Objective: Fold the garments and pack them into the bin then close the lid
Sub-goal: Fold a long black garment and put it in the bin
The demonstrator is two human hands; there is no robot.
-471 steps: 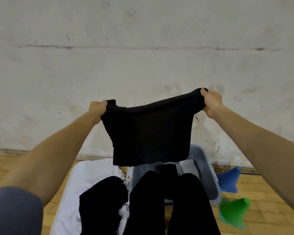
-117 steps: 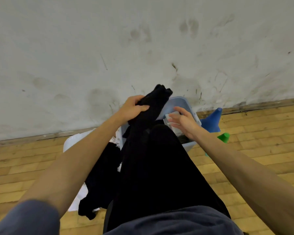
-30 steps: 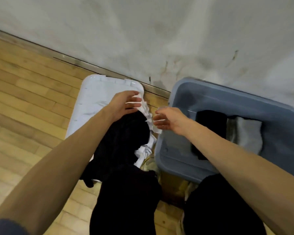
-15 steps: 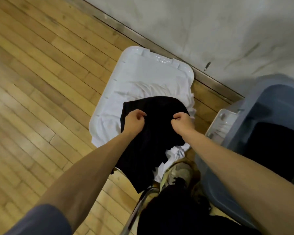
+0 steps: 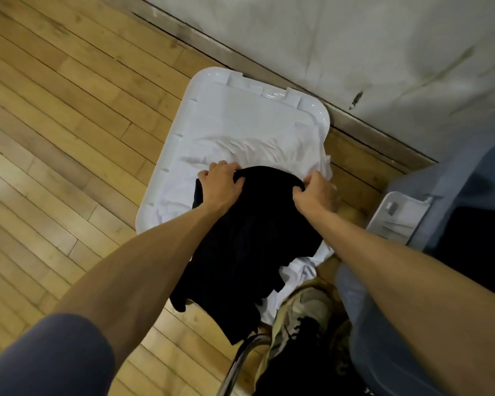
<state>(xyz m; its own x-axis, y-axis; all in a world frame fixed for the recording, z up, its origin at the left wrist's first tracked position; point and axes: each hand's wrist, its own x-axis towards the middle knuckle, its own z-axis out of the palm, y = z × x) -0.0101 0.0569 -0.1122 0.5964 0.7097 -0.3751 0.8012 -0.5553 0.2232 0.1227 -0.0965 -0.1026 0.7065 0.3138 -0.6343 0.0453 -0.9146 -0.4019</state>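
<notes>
Both grips, left hand (image 5: 222, 184) and right hand (image 5: 315, 195), pinch the crumpled black cloth garment's (image 5: 252, 247) far edge, likely to lift it clear for folding.

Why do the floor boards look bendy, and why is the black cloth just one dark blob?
Head view: the wide-angle lens curves the floor boards toward the edges; the black garment, gripped by the left hand and right hand, is too dark to show folds; the white lid shines with glare at its far rim; the bin looks soft.
</notes>
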